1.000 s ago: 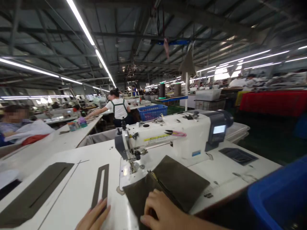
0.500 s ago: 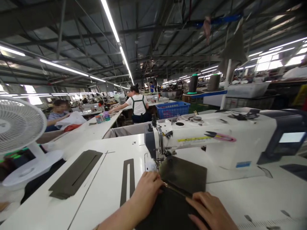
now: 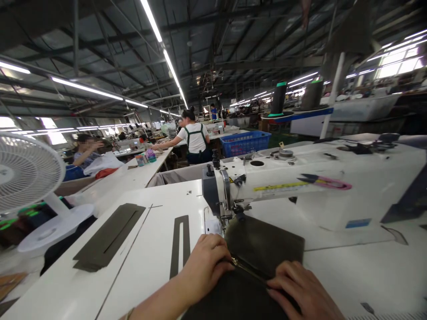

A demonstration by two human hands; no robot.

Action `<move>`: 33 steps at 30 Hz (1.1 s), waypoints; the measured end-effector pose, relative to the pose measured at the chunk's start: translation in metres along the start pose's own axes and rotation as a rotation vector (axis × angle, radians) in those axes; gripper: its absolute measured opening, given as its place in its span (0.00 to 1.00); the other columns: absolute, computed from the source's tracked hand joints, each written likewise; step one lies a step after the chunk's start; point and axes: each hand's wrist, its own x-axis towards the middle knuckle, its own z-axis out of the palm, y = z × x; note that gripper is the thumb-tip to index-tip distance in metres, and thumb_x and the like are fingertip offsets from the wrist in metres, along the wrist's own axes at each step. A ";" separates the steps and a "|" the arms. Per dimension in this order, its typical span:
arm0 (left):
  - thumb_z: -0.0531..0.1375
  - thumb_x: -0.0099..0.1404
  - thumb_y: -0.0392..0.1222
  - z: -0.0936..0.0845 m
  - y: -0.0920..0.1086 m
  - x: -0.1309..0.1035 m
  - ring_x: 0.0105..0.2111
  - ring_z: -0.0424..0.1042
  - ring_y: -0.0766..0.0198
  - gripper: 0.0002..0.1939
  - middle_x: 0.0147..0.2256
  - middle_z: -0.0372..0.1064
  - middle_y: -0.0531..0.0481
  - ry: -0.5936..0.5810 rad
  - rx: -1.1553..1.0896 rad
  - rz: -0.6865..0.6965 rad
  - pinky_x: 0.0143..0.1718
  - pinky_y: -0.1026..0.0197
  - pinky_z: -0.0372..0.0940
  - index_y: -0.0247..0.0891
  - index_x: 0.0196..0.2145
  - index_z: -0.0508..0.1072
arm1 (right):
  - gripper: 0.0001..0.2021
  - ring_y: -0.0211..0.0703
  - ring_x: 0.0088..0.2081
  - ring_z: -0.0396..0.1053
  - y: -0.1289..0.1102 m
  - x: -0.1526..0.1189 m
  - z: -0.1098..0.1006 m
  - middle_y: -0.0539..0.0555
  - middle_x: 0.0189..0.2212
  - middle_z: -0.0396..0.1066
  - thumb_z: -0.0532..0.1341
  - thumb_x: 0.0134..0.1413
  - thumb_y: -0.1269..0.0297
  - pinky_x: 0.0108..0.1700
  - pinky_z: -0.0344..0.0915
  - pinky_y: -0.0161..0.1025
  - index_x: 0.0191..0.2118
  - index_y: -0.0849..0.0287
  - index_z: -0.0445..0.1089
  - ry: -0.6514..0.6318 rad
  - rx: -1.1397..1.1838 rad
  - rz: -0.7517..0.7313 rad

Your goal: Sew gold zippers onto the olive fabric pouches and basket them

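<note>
A dark olive fabric piece lies under the head of a white sewing machine, its far end by the presser foot. Along its near edge runs a zipper with a gold-coloured metal part close to my left fingers. My left hand is closed on the zipper's left end, just in front of the needle area. Farther right, my right hand pinches the zipper's other end between thumb and fingers. More dark fabric spreads below both hands, partly covered by them.
Left of my hands lie a slotted strip and a stack of olive pieces. A white fan stands at far left. Pink-handled snips rest on the machine arm. Beyond are a blue basket and a seated co-worker.
The view has shifted slightly, so the machine appears larger and farther right. My right fingers have drawn together on the zipper. At far left, a person's hand has risen toward the head.
</note>
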 end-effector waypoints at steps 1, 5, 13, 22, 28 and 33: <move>0.60 0.62 0.32 0.000 0.001 0.003 0.41 0.64 0.61 0.05 0.39 0.67 0.51 0.009 -0.002 0.014 0.43 0.58 0.57 0.40 0.37 0.70 | 0.07 0.40 0.31 0.66 0.000 0.001 -0.001 0.51 0.29 0.64 0.52 0.60 0.63 0.32 0.65 0.36 0.33 0.53 0.67 0.011 0.003 0.015; 0.59 0.63 0.33 0.005 -0.002 0.020 0.40 0.66 0.61 0.07 0.40 0.68 0.52 -0.058 0.121 0.134 0.42 0.58 0.56 0.41 0.39 0.71 | 0.07 0.42 0.33 0.65 0.003 0.009 -0.003 0.53 0.32 0.64 0.52 0.60 0.64 0.33 0.63 0.40 0.34 0.56 0.66 0.034 -0.043 0.051; 0.52 0.64 0.29 -0.001 0.027 0.016 0.34 0.66 0.59 0.05 0.34 0.67 0.46 -0.118 0.299 0.215 0.37 0.58 0.61 0.33 0.35 0.66 | 0.14 0.41 0.24 0.63 0.011 0.015 -0.039 0.50 0.22 0.64 0.47 0.62 0.63 0.28 0.58 0.39 0.28 0.55 0.63 0.147 -0.194 -0.135; 0.63 0.51 0.30 0.020 0.083 -0.012 0.27 0.68 0.69 0.28 0.36 0.68 0.50 -0.096 -1.085 -0.318 0.24 0.71 0.58 0.40 0.48 0.60 | 0.15 0.44 0.27 0.66 0.029 0.088 -0.128 0.51 0.25 0.68 0.54 0.55 0.48 0.30 0.60 0.39 0.26 0.53 0.64 -0.044 -0.144 0.033; 0.57 0.63 0.38 0.034 0.015 -0.047 0.41 0.70 0.57 0.15 0.47 0.67 0.45 -0.088 -0.122 -0.087 0.42 0.58 0.64 0.45 0.49 0.65 | 0.10 0.40 0.29 0.66 -0.010 0.109 0.005 0.49 0.24 0.68 0.53 0.57 0.70 0.36 0.65 0.37 0.26 0.57 0.63 -0.109 -0.070 -0.364; 0.60 0.60 0.47 0.030 -0.013 -0.027 0.57 0.55 0.44 0.27 0.56 0.60 0.45 -0.122 0.254 0.190 0.58 0.35 0.44 0.41 0.55 0.60 | 0.14 0.44 0.40 0.68 0.006 0.097 0.018 0.57 0.37 0.71 0.45 0.59 0.73 0.43 0.65 0.42 0.41 0.61 0.67 -0.021 -0.064 -0.281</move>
